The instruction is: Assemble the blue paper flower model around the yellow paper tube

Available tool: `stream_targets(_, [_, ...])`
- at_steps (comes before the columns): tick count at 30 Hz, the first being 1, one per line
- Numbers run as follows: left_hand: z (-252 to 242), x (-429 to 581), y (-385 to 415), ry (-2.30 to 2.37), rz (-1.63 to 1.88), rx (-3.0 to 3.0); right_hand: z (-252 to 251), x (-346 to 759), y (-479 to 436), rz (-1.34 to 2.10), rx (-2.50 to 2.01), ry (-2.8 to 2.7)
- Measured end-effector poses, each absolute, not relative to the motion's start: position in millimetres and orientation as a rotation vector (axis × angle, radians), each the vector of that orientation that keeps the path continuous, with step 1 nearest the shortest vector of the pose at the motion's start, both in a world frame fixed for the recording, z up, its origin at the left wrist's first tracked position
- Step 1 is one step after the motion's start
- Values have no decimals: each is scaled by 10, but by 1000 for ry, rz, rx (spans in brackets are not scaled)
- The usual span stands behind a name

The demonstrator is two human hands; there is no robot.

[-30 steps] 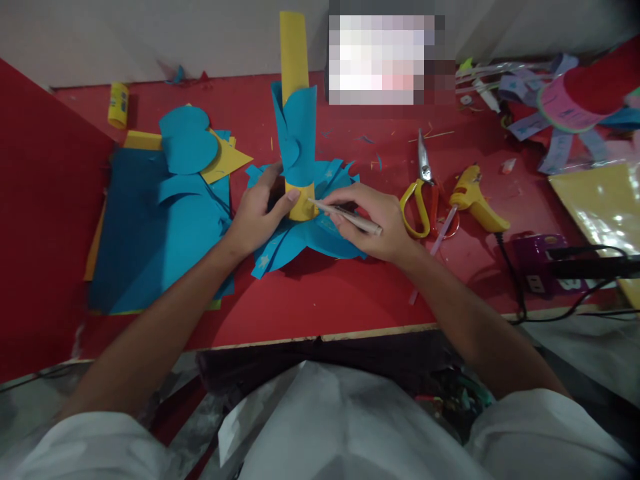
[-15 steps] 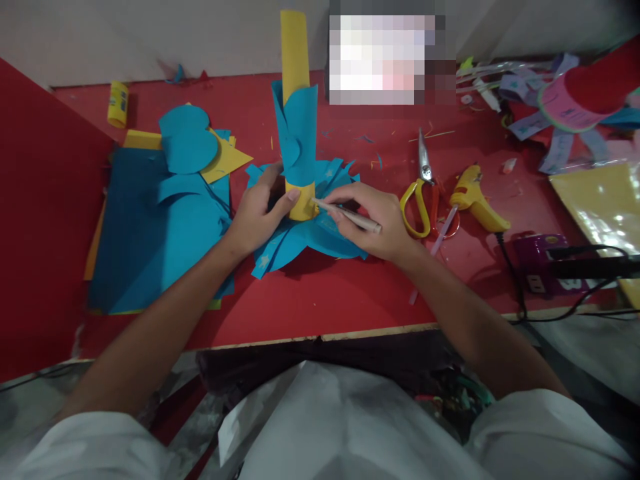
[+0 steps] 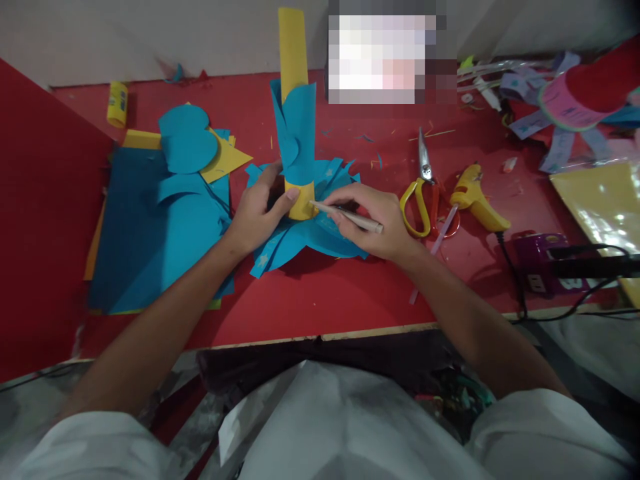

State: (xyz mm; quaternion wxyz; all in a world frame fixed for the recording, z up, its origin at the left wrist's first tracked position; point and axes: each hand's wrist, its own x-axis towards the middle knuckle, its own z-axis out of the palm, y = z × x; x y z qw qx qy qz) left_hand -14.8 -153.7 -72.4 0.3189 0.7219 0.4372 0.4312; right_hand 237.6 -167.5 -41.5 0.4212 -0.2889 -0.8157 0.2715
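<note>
A tall yellow paper tube (image 3: pixel 293 47) stands upright on the red table (image 3: pixel 320 293), wrapped midway in blue paper leaves (image 3: pixel 299 133). Blue fringed paper (image 3: pixel 320 230) spreads around its base. My left hand (image 3: pixel 257 213) is closed round the bottom of the tube, thumb on its yellow front. My right hand (image 3: pixel 373 223) pinches a grey pen (image 3: pixel 347 217) whose tip touches the lower right side of the tube.
A stack of blue and yellow paper sheets (image 3: pixel 160 227) lies at the left, a glue stick (image 3: pixel 118 104) behind it. Yellow-handled scissors (image 3: pixel 420 193) and a yellow glue gun (image 3: pixel 475 197) lie right of my hand. A purple power strip (image 3: pixel 537 263) and paper crafts (image 3: pixel 570 107) are at the right.
Almost nothing differs. The pen tip has shifted very slightly against the tube's base; both hands keep their places.
</note>
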Motion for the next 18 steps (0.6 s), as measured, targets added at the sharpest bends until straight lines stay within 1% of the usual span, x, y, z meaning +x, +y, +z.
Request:
stream_targets(7, [-676, -144, -1545, 1159, 1062, 1873, -393, 2379, -1695, 661, -740, -2051])
stream_targets(18, [-703, -150, -1534, 1131, 1092, 1903, -400, 2365, -1677, 628, -707, -2134])
